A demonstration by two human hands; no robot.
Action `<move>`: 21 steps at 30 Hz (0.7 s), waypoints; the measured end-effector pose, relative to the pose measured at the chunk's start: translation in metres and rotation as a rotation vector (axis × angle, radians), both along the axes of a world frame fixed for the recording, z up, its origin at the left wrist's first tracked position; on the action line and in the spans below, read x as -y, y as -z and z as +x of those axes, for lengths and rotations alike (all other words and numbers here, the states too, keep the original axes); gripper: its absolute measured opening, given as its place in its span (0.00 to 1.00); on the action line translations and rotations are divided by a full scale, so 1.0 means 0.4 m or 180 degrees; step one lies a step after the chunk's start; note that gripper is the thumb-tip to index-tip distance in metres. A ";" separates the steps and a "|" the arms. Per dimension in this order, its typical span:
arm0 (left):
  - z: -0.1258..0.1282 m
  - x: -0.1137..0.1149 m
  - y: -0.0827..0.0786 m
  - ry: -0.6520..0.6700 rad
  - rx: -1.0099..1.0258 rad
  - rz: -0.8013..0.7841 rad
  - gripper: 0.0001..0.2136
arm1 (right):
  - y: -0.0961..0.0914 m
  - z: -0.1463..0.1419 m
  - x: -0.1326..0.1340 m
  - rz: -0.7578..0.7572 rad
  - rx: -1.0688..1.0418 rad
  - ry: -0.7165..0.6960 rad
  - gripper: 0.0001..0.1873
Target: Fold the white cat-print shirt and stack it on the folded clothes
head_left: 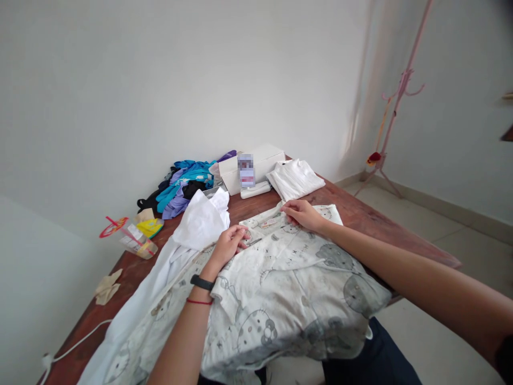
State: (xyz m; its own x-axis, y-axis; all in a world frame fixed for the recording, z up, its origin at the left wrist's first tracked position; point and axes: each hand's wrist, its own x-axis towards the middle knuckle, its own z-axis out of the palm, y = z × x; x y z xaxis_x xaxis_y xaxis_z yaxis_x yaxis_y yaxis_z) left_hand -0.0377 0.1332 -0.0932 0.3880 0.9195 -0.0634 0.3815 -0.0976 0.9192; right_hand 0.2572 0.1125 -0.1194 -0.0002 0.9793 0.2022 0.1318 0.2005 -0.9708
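A white garment printed with grey cartoon cats (288,289) lies spread over the near part of a brown wooden table (360,211). My left hand (228,243) rests on its collar area, fingers curled and pinching the fabric. My right hand (302,214) grips the same collar edge farther right, fingers closed on the cloth. A black band and a red string circle my left wrist.
A crumpled white cloth (202,219) lies left of my hands. At the back are a folded white garment (294,179), a white box (250,166), a heap of blue, purple and black clothes (182,187), and a plastic cup (138,243). A pink coat stand (395,101) stands right.
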 end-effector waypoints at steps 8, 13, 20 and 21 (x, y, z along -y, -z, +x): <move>0.002 0.003 -0.003 0.0002 -0.0056 0.0011 0.24 | -0.005 0.001 0.004 0.0148 0.0085 0.0008 0.17; 0.000 0.001 -0.001 0.0035 -0.0056 0.0064 0.25 | 0.002 0.003 0.001 0.0144 0.0172 -0.0050 0.17; -0.002 -0.001 0.005 0.0050 0.0009 0.0062 0.24 | 0.011 0.005 -0.002 0.0096 0.0232 -0.0086 0.16; -0.002 -0.001 0.005 0.0052 0.0015 0.0061 0.24 | 0.012 0.005 -0.002 0.0087 0.0237 -0.0093 0.16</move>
State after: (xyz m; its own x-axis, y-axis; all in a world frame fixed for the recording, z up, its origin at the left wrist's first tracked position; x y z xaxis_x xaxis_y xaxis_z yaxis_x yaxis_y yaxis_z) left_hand -0.0386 0.1336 -0.0950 0.4032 0.9141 -0.0440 0.3755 -0.1214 0.9188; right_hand 0.2593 0.1132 -0.1240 -0.0447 0.9728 0.2272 0.1972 0.2316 -0.9526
